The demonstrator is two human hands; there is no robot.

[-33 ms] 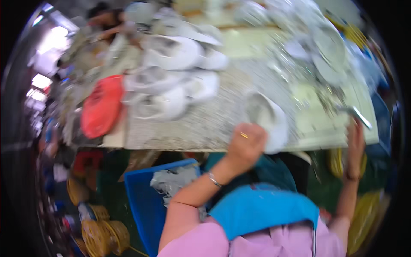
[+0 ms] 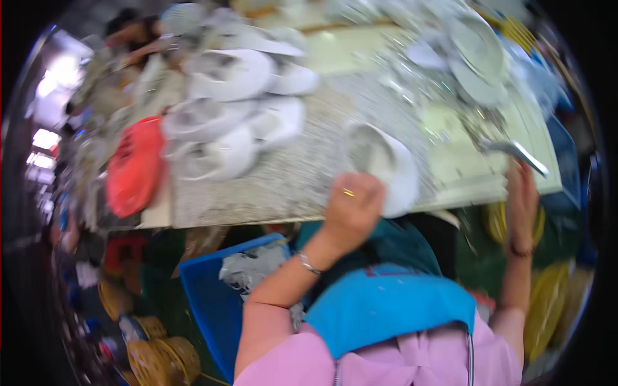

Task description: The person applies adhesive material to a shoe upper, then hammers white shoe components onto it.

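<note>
Left hand (image 2: 355,206), mine: fingers bunched, nearly closed, against the near side of one white slip-on shoe (image 2: 404,177); blur hides whether I pinch its edge.
Shoe: on the grey mat (image 2: 290,183) at the table's (image 2: 463,177) near edge, opening up, probably for easy reach.
Right hand (image 2: 523,196), mine: fingers fairly straight, by a metal hand tool (image 2: 529,160); whether I hold it, I cannot tell.
White shoes (image 2: 239,151): clustered left, perhaps to keep them together.
Red item (image 2: 135,170): far left, dark marks unreadable.
Labels, brands: none legible.
</note>
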